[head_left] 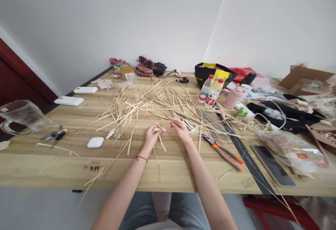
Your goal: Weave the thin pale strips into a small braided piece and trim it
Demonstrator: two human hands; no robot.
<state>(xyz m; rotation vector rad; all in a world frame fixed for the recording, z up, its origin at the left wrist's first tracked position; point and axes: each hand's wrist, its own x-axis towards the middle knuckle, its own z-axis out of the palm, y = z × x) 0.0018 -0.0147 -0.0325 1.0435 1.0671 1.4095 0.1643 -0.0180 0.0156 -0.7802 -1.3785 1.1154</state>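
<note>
My left hand (151,136) is closed around a small bundle of woven straw (156,129), from which a few loose strip ends hang down toward the table. To its right, my right hand (179,129) has its thumb and fingers pinched together; whatever thin strand lies between them is too small to make out. Behind both hands spreads a loose heap of pale straw strips (131,109). Scissors with white handles (193,126) lie just right of my right hand, and orange-handled pliers (225,153) rest farther right.
At the left are a clear pitcher (25,116), power banks (69,100) and a white earbud case (95,142). On the right stand two bottles (214,95) and a pink cup (234,97). A phone (273,165) lies near plastic bags (296,149). A black bag (201,74) sits behind.
</note>
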